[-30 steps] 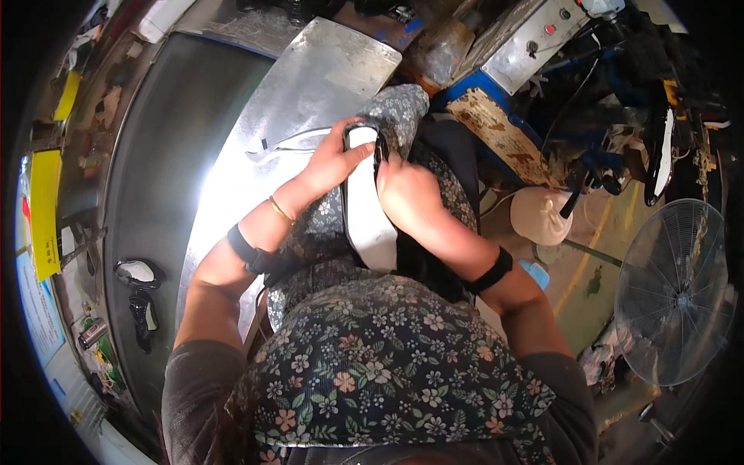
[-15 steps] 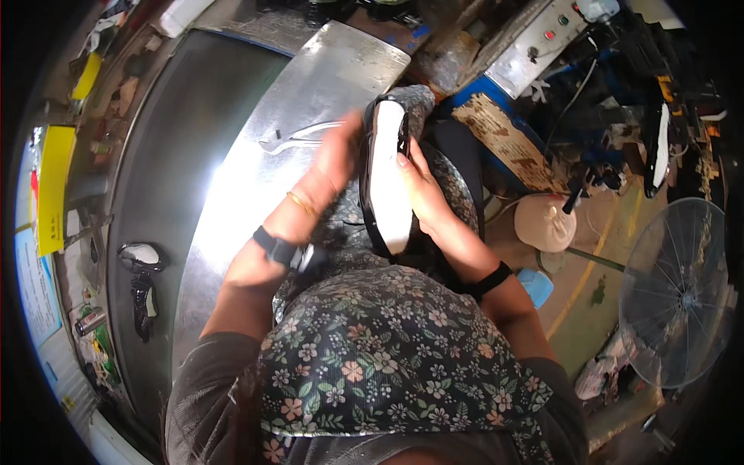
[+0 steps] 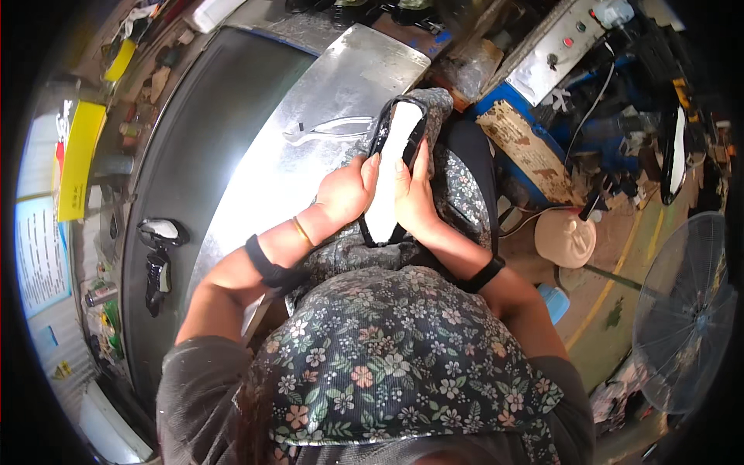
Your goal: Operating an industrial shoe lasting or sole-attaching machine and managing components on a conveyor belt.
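A black shoe upper with a long white underside [image 3: 390, 174] lies bottom up over my lap. My left hand [image 3: 346, 191] is closed on its left edge, with the thumb along the white face. From the other side my right hand [image 3: 415, 198] grips it, thumb on the white face and fingers round the black edge. Just beyond my left hand, a pair of metal pliers [image 3: 329, 130] rests on the shiny metal table [image 3: 341, 74]. The fingers under the shoe are hidden.
Left of the table runs a dark conveyor belt [image 3: 205, 116], carrying a black-and-white shoe piece [image 3: 163, 230] and a black one [image 3: 157, 280]. On the right are a control box [image 3: 554, 50], a pale plastic jug [image 3: 566, 239] and a large fan [image 3: 688, 314].
My left hand, blurred before and off the shoe's upper left side, has come down onto its edge and gripped it. The right hand keeps its hold. The whole view has shifted slightly.
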Tool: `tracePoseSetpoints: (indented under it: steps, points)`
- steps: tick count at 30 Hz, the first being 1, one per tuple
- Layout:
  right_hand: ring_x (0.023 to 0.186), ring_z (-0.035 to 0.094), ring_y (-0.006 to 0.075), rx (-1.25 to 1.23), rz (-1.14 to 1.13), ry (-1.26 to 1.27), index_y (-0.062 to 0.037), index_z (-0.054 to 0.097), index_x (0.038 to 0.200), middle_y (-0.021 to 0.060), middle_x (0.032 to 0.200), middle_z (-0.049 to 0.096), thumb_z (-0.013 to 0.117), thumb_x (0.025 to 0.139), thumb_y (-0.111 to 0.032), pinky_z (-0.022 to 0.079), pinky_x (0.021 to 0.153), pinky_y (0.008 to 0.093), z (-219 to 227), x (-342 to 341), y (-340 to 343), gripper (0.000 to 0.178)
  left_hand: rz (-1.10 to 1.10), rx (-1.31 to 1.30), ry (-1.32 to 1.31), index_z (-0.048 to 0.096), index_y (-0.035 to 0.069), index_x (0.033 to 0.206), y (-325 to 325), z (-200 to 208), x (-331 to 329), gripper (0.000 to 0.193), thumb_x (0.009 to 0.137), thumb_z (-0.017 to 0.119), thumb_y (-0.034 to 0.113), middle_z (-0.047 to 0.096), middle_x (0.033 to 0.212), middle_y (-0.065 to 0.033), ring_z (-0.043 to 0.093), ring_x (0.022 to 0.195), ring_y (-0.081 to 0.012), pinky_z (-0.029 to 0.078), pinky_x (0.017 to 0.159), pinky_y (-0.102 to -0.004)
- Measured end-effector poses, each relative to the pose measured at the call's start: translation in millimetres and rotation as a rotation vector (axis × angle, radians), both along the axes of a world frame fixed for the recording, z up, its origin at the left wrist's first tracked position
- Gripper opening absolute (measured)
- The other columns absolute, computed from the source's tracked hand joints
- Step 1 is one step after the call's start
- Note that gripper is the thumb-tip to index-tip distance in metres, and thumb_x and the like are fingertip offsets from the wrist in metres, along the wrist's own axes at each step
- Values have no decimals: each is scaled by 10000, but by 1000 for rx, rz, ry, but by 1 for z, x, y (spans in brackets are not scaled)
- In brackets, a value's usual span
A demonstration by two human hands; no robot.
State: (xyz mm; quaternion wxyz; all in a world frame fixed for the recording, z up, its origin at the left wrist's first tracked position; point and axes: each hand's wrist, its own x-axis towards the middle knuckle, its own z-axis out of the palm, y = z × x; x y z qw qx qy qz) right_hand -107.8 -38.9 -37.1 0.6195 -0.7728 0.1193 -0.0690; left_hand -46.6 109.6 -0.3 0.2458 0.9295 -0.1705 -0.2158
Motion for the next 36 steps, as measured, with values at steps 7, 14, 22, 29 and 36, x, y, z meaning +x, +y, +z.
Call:
tracePoseSetpoints:
  steps: [7, 14, 22, 29, 36]
  points:
    - [1163, 575, 269, 541, 137, 354, 17, 382, 1404, 166, 1295, 563, 293, 1002, -569, 482, 947, 356, 23, 37, -62, 717, 57, -269, 514, 666, -19, 754, -12, 21, 89, 997, 893, 56, 758, 635, 594, -121, 610, 491, -190, 512, 530, -296]
    - [899, 622, 397, -772, -70, -11, -9, 596, 906, 256, 888, 643, 392, 996, -262, 483, 765, 493, 24, 115, -72, 337, -333, 304, -270, 669, 43, 934, -98, 51, 110, 515, 1017, 261, 346, 702, 858, -157, 665, 811, -394, 524, 713, -477]
    - [966, 645, 313, 40, 12, -58, -32, 667, 971, 171, 1003, 683, 385, 998, -263, 484, 860, 388, -29, 142, -91, 366, -313, 140, 87, 206, -26, 1446, -27, 58, 45, 855, 907, 519, 559, 673, 862, -269, 664, 794, -448, 537, 704, -494]
    - [982, 634, 347, -64, -74, 38, -16, 675, 1001, 187, 1008, 684, 452, 973, -367, 485, 855, 380, -16, 160, -79, 416, 400, -1127, 1090, 356, 60, 1402, 3, 20, -14, 593, 875, 626, 36, 578, 1224, -85, 579, 1123, -245, 469, 981, -390]
    - [895, 665, 297, -732, -162, -36, -85, 691, 1039, 141, 993, 696, 650, 857, -261, 511, 779, 379, 146, 54, -336, 256, 263, -867, 560, 115, 50, 1536, 65, 68, 32, 927, 773, 637, -19, 542, 1295, -165, 596, 1080, -260, 495, 901, -349]
